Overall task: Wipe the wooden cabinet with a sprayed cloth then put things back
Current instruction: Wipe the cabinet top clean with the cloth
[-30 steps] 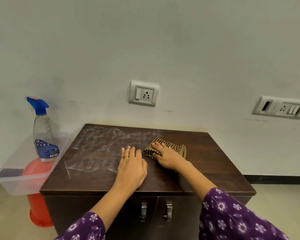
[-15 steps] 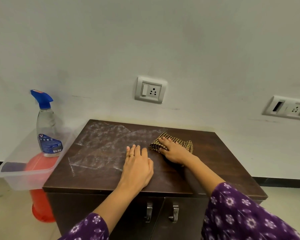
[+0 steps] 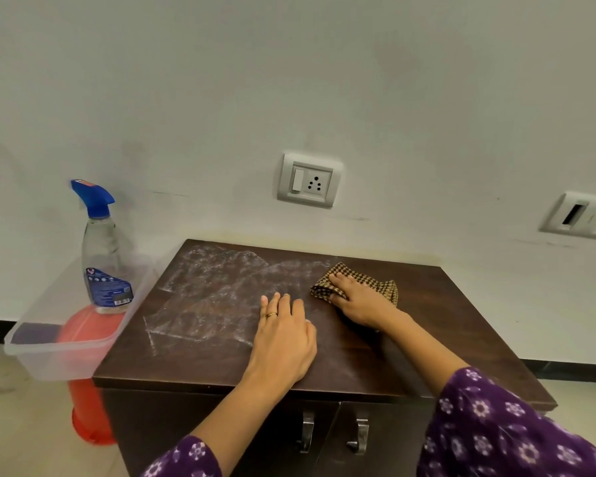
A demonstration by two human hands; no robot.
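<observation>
A dark wooden cabinet point(image 3: 427, 325) stands against the wall, its top smeared with whitish streaks on the left half. My right hand point(image 3: 362, 299) presses a brown checked cloth point(image 3: 379, 282) flat on the top near the back middle. My left hand point(image 3: 283, 339) lies palm down on the top beside it, fingers spread, a ring on one finger, holding nothing. A clear spray bottle point(image 3: 102, 256) with a blue trigger stands left of the cabinet in a clear plastic box point(image 3: 52, 359).
The plastic box rests on a red stool point(image 3: 86, 407) at the cabinet's left side. Two metal door handles point(image 3: 334, 433) sit on the cabinet front. A wall socket point(image 3: 308, 180) is above the cabinet, another switch plate point(image 3: 585, 215) at the far right.
My right hand with the cloth has slid a little toward the back of the top. My left hand stays flat in place. The camera has shifted slightly.
</observation>
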